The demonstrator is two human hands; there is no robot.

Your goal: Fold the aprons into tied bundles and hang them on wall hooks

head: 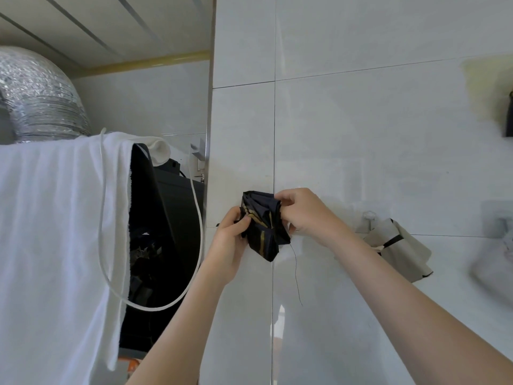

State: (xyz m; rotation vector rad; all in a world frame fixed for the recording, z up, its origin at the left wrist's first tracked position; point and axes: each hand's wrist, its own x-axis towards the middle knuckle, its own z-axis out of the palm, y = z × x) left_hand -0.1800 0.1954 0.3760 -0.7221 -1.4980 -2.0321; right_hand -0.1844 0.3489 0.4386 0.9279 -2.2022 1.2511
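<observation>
A dark navy apron bundle (263, 226) with gold stripes is held up against the white tiled wall (361, 134). My left hand (230, 245) grips its left edge and my right hand (304, 215) pinches its upper right side. A thin dark thread (296, 276) dangles from the bundle. To the right, a beige apron bundle (402, 248) tied with a dark strap hangs from a wall hook (367, 218). A white apron (55, 232) with a looped white strap (191, 245) is draped over the range hood on the left.
A black range hood (166, 232) and a silver foil duct (36, 98) fill the left side. Another hook with a blurred pale bundle (497, 257) is at the far right. A dark object (509, 118) hangs high on the right wall.
</observation>
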